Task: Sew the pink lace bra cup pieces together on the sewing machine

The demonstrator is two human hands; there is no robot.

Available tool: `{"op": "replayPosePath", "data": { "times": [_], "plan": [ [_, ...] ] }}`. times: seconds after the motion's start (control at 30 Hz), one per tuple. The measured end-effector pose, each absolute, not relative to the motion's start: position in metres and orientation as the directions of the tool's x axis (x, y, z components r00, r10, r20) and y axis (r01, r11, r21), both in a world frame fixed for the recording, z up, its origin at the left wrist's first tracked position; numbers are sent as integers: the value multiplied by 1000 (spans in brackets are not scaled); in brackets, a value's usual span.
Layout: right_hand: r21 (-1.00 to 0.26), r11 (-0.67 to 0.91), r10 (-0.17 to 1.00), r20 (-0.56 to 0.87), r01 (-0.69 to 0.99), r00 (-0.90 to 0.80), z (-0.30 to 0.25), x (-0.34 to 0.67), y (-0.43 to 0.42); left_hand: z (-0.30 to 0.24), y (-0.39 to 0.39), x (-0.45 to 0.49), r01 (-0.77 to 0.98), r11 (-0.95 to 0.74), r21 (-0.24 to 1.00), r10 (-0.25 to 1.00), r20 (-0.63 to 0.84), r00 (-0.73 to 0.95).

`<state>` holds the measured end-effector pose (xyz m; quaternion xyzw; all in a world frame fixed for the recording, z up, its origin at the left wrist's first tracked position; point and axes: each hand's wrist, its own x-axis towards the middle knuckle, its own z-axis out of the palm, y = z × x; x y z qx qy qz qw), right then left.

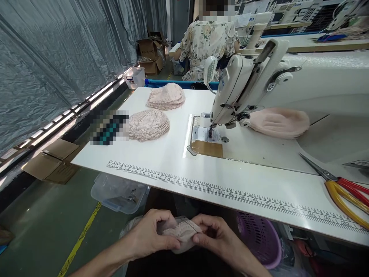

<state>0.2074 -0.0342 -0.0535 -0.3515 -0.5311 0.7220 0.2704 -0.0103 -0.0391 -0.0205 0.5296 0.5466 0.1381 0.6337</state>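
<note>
Each grip (154, 234) (216, 234) low, curled round fabric (184, 233)

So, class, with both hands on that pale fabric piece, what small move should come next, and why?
Probably gently spread the pale fabric piece flatter, because it looks bunched, its scalloped edge curves, and the left hand and right hand hold it from opposite sides.

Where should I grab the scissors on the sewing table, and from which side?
Probably by the yellow handle and red handle, with the right hand coming from the near side. The scissors lie flat, blades angled away to the left and handles closest to the table's front edge, so that grip should keep clear of the blades.
</note>
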Motion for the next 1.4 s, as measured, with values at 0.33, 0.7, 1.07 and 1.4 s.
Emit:
{"op": "replayPosePath", "data": {
  "times": [0.33,0.7,1.07,1.4],
  "plan": [
    [-980,-198,779,-178,33,-601,-47,203,-33,-7,-38,-13,615,316,723,735,-597,323],
    [-977,-183,801,-214,111,-559,-47,204,-33,-9,-35,-6,595,268,757,715,-571,404],
    [-973,-206,749,-224,102,-624,-36,211,-29,-6,-29,-3,516,315,796,675,-570,468],
    [-949,-312,751,-273,42,-600,-37,205,-24,3,-22,-3,475,305,825,648,-545,531]
  ]
}}
